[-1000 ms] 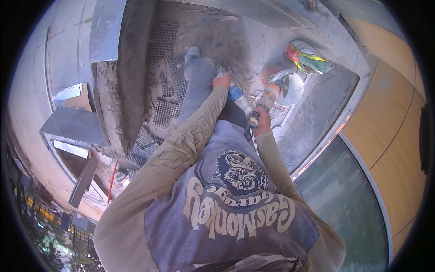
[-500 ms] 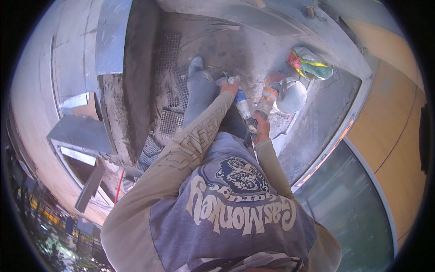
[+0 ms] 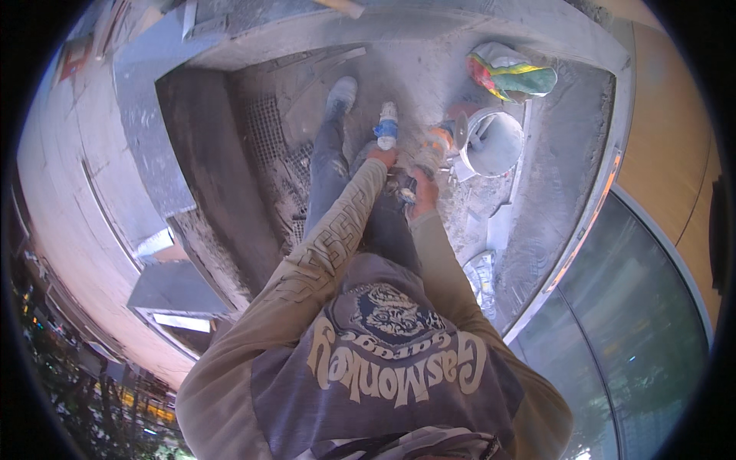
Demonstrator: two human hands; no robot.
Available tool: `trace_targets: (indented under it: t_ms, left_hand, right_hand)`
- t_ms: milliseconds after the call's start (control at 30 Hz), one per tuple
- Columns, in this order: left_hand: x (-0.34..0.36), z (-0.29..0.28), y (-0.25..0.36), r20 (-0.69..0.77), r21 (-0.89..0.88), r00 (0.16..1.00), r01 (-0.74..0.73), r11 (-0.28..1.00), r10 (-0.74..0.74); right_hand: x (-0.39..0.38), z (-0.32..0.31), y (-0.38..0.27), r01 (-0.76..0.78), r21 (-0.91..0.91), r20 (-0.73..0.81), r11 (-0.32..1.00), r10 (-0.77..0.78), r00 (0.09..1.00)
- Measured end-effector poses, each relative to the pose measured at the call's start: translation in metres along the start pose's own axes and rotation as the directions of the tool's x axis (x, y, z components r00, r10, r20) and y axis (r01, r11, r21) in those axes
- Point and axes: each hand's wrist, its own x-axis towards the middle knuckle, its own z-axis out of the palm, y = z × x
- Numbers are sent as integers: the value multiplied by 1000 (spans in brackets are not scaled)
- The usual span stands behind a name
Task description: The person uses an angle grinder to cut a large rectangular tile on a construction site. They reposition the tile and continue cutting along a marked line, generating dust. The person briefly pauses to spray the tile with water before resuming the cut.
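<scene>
My left hand (image 3: 382, 158) is closed around the lower part of a dusty white-and-blue cylindrical tool (image 3: 387, 123), which points away from me. Just right of it and nearer me, my right hand (image 3: 422, 192) grips the dark rear body of a dusty orange-banded power tool (image 3: 437, 146), whose disc-like head lies beside a white bucket (image 3: 497, 142). The dark parts between both hands overlap and are hard to tell apart. My left leg and dusty shoe (image 3: 341, 96) extend beyond the hands.
A colourful sack (image 3: 510, 77) rests behind the bucket. Gridded pieces (image 3: 264, 126) lie on the dusty floor at left. A concrete ledge (image 3: 161, 169) borders the left side; a glass panel (image 3: 644, 299) and tan wall panels (image 3: 667, 115) stand at the right.
The blue-banded tool has swung from diagonal to nearly upright in the picture, now above my left hand. My right hand has shifted slightly left and up; the view has shifted too.
</scene>
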Motion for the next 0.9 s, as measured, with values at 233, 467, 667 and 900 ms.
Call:
trace_targets:
  t_ms: [233, 467, 667, 900]
  left_hand:
    - [147, -55, 62, 2, 168, 991, 128, 977, -130]
    - [277, -78, 97, -16, -60, 975, 222, 973, -223]
    - [389, -87, 112, -22, -254, 959, 268, 929, -283]
    - [448, -111, 128, -85, -265, 958, 242, 933, -273]
  right_hand:
    - [56, 28, -51, 26, 134, -70, 991, -17, 997]
    - [152, 37, -52, 114, 79, -133, 990, -103, 986]
    - [252, 38, -45, 124, 84, -126, 989, -113, 986]
    - [329, 56, -24, 103, 143, -102, 984, -89, 991]
